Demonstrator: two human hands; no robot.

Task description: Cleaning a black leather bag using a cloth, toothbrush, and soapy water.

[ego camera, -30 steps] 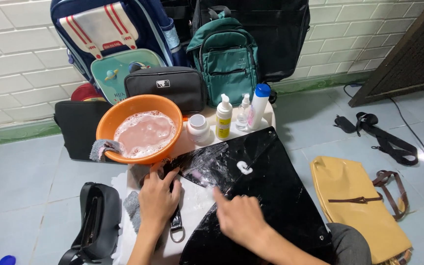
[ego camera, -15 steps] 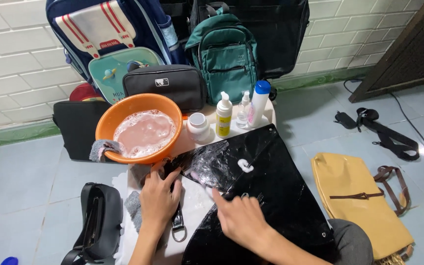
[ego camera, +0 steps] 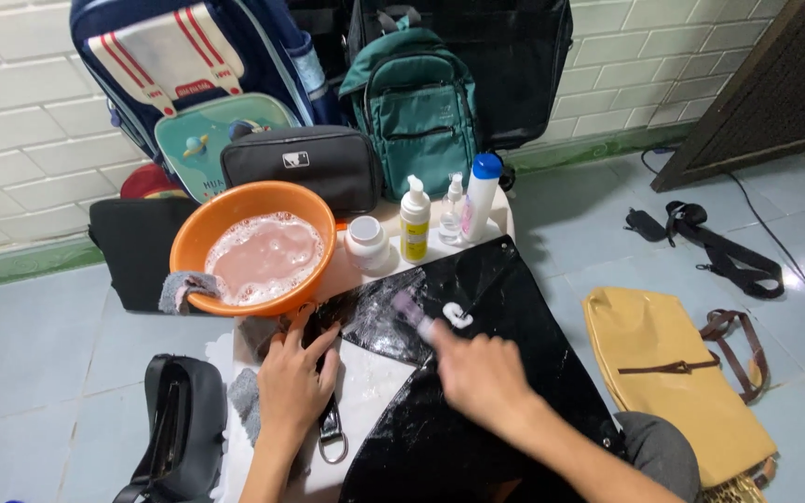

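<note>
Down on the small white table [ego camera: 379, 368], the right hand [ego camera: 482, 373] closes around a small brush [ego camera: 412, 312], blurred, with its pale end on the wet surface of the black bag [ego camera: 477, 419] that lies flat across the tabletop. The left hand [ego camera: 295, 377] presses flat, fingers spread, on the bag's near left corner, holding nothing. Just beside that hand a metal clasp [ego camera: 331, 436] hangs over the table edge. Behind the bag stands an orange basin [ego camera: 253, 247] of foamy water with a grey cloth [ego camera: 184, 287] draped over its rim, next to a white jar [ego camera: 366, 242], a yellow pump bottle [ego camera: 414, 224] and a blue-capped bottle [ego camera: 480, 196]. A tan bag [ego camera: 673, 373] lies on the floor to the right.
</note>
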